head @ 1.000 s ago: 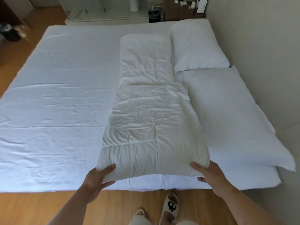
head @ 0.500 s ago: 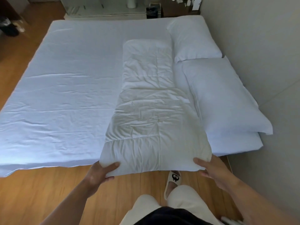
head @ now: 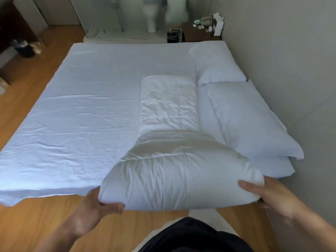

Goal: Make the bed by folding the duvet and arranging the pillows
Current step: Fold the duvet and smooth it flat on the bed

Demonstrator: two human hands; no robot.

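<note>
Bedroom with a wooden floor (head: 27, 224) and a white-sheeted bed (head: 91, 115) that fills most of the view ahead of our hands. We have the duvet (head: 167, 160) folded into a long narrow strip running straight away from us. Its near end sits between the 2 hands.

- Near end is past the mattress edge, held up over the floor, and humps up just ahead of the hands.
- Far end lies flat on the sheet, well ahead.
- Left hand (head: 94, 211) grips the near-left corner, palm under it and fingers curled round the edge.
- Right hand (head: 272, 197) grips the near-right corner with fingers on top of the fabric. The thumb is hidden, so we cannot tell where it sits.
- Hands are well apart, 1 at each near corner, both clamped on the duvet.

2 pillows lie ahead of the right hand, along the wall (head: 291, 51). The near pillow (head: 254, 120) is just beside the duvet's right edge; we cannot tell if they touch. The far pillow (head: 218, 64) is beyond it, and their ends meet.

Left of the left hand, the sheet shows light creases and its near edge hangs over the bed side. Well ahead, past the bed, are a dark nightstand (head: 198, 33) with small items on it and a black bin (head: 174, 36) beside it.
</note>
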